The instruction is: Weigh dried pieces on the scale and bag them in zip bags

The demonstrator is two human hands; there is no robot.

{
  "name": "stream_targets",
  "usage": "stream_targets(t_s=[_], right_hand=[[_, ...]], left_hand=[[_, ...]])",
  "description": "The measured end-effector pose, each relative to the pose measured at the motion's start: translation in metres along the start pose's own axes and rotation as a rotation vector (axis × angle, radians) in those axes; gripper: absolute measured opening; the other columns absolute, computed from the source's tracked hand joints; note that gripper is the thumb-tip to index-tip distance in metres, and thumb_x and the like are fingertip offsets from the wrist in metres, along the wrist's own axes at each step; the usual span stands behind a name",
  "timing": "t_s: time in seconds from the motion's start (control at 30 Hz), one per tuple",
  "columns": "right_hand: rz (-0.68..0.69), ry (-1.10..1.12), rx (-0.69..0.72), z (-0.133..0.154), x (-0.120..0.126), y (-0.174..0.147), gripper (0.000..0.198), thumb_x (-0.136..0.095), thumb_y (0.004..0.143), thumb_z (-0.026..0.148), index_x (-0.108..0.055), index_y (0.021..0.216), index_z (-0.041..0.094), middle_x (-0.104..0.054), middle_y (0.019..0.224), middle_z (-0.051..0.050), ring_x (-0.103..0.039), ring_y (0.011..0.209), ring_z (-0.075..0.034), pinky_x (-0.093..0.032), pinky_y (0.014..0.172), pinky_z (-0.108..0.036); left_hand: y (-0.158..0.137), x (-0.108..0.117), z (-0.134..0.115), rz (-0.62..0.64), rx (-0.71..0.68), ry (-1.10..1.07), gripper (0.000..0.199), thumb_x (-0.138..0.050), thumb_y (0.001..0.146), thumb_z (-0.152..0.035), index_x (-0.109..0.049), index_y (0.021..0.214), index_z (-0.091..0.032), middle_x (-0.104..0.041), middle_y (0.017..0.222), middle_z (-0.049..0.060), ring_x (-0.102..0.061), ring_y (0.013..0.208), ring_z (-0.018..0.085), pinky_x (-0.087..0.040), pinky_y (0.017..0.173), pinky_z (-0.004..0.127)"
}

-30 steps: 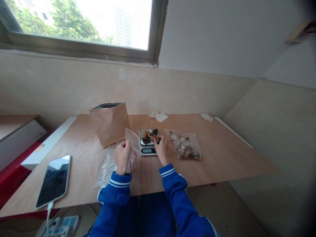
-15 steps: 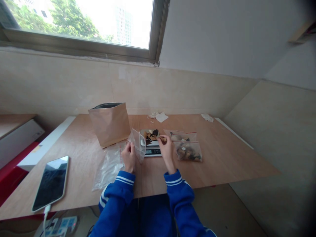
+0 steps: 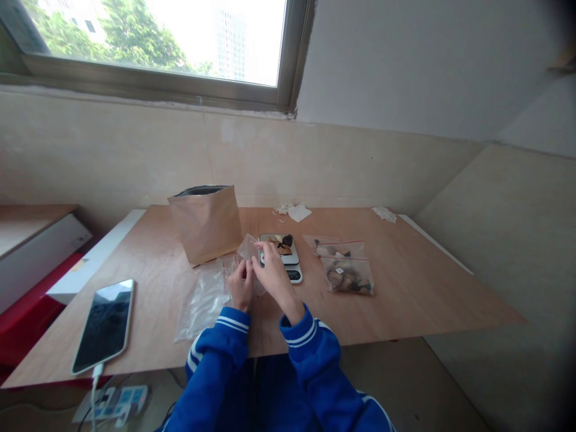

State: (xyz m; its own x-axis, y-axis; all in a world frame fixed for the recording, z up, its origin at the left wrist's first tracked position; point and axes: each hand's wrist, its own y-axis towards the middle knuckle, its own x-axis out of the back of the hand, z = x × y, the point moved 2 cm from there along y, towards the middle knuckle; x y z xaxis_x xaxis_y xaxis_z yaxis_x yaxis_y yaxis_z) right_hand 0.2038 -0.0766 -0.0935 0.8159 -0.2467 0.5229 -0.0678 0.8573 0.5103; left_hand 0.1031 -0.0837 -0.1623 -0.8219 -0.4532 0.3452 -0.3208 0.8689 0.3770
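My left hand (image 3: pixel 242 285) pinches the near edge of a clear plastic zip bag (image 3: pixel 246 247). Right beside it, my right hand (image 3: pixel 272 273) is at the bag's mouth, fingers curled toward the plastic; whatever lies between them is hidden. A white kitchen scale (image 3: pixel 294 276) stands just behind my right hand. On its platform lie dried brown and dark pieces (image 3: pixel 284 243), like dried mushrooms, partly covered by my fingers. Flat clear bags (image 3: pixel 202 306) lie under and left of my left hand.
Filled zip bags (image 3: pixel 348 277) of dried pieces lie to the right. An open kraft pouch (image 3: pixel 207 225) stands at the back left. A phone (image 3: pixel 104 327) with a charging cable (image 3: pixel 95 384) is at the left. Paper scraps (image 3: pixel 297 212) lie near the wall.
My right hand has moved left from the dried pieces on the scale to the clear bag in my left hand. The view has shifted slightly.
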Motion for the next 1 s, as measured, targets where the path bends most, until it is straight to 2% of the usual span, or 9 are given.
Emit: stream_targets(t_s=[0.1,0.2,0.33,0.47,0.57,0.7,0.8,0.9,1.0], right_hand=[[-0.058,0.009,0.012,-0.011,0.009,0.007,0.023,-0.042,0.09,0.015,-0.059,0.104,0.02,-0.06,0.104,-0.009,-0.059,0.1,-0.023,-0.051,0.089,-0.038],[-0.124,-0.075,-0.009,-0.035,0.013,0.01,0.025,-0.038,0.089,0.011,-0.06,0.098,0.019,-0.06,0.099,-0.009,-0.058,0.096,-0.023,-0.049,0.088,-0.038],[-0.03,-0.25,-0.031,-0.065,0.005,0.002,0.024,-0.042,0.088,0.008,-0.062,0.097,0.017,-0.061,0.1,-0.012,-0.057,0.098,-0.025,-0.048,0.091,-0.041],[0.059,-0.412,-0.012,-0.074,-0.003,-0.005,0.022,-0.047,0.085,0.006,-0.064,0.096,0.016,-0.063,0.098,-0.013,-0.055,0.1,-0.029,-0.046,0.092,-0.043],[0.052,-0.403,-0.018,-0.07,0.0,-0.004,0.024,-0.046,0.084,0.004,-0.064,0.092,0.017,-0.065,0.094,-0.011,-0.056,0.096,-0.028,-0.047,0.088,-0.042],[-0.084,-0.178,-0.044,-0.053,0.016,0.002,0.021,-0.047,0.086,0.008,-0.064,0.093,0.018,-0.065,0.094,-0.008,-0.059,0.094,-0.024,-0.048,0.086,-0.038],[-0.143,-0.029,-0.009,-0.032,0.03,0.008,0.018,-0.05,0.088,0.012,-0.064,0.095,0.02,-0.065,0.097,-0.006,-0.06,0.094,-0.021,-0.049,0.086,-0.034],[-0.086,-0.026,0.067,-0.014,0.037,0.01,0.019,-0.051,0.088,0.012,-0.066,0.096,0.02,-0.065,0.096,-0.006,-0.059,0.096,-0.021,-0.049,0.087,-0.034],[0.108,-0.123,0.161,-0.006,0.037,0.007,0.022,-0.051,0.088,0.008,-0.068,0.092,0.021,-0.064,0.094,-0.006,-0.058,0.098,-0.022,-0.047,0.09,-0.037]], left_hand=[[0.0,0.0,0.002,-0.029,-0.025,-0.023,0.036,-0.038,0.091,-0.041,-0.041,0.062,-0.021,-0.046,0.056,-0.002,-0.042,0.054,0.012,-0.031,0.056,0.024],[0.001,-0.001,0.006,-0.073,-0.037,-0.051,0.036,-0.039,0.091,-0.042,-0.042,0.062,-0.021,-0.045,0.056,-0.002,-0.043,0.054,0.012,-0.031,0.056,0.024],[0.002,-0.002,0.01,-0.099,-0.05,-0.082,0.037,-0.041,0.091,-0.042,-0.042,0.061,-0.02,-0.043,0.055,-0.003,-0.041,0.054,0.011,-0.03,0.055,0.024],[0.002,-0.003,0.012,-0.101,-0.059,-0.107,0.037,-0.042,0.091,-0.04,-0.039,0.06,-0.02,-0.042,0.055,-0.003,-0.039,0.053,0.011,-0.029,0.054,0.024],[0.002,-0.003,0.012,-0.096,-0.057,-0.105,0.037,-0.042,0.092,-0.04,-0.04,0.06,-0.02,-0.042,0.055,-0.003,-0.039,0.053,0.011,-0.029,0.054,0.024],[0.001,-0.003,0.011,-0.098,-0.061,-0.086,0.037,-0.042,0.092,-0.04,-0.04,0.06,-0.02,-0.042,0.054,-0.003,-0.039,0.052,0.011,-0.029,0.054,0.024],[0.002,-0.003,0.011,-0.099,-0.055,-0.085,0.038,-0.042,0.091,-0.04,-0.04,0.06,-0.02,-0.043,0.054,-0.003,-0.041,0.052,0.011,-0.029,0.053,0.024],[0.002,-0.002,0.009,-0.1,-0.059,-0.085,0.036,-0.042,0.091,-0.04,-0.043,0.061,-0.02,-0.045,0.055,-0.003,-0.042,0.053,0.011,-0.031,0.054,0.023],[0.002,-0.001,0.007,-0.111,-0.077,-0.081,0.035,-0.042,0.091,-0.04,-0.045,0.062,-0.02,-0.046,0.055,-0.003,-0.043,0.053,0.011,-0.032,0.054,0.023]])
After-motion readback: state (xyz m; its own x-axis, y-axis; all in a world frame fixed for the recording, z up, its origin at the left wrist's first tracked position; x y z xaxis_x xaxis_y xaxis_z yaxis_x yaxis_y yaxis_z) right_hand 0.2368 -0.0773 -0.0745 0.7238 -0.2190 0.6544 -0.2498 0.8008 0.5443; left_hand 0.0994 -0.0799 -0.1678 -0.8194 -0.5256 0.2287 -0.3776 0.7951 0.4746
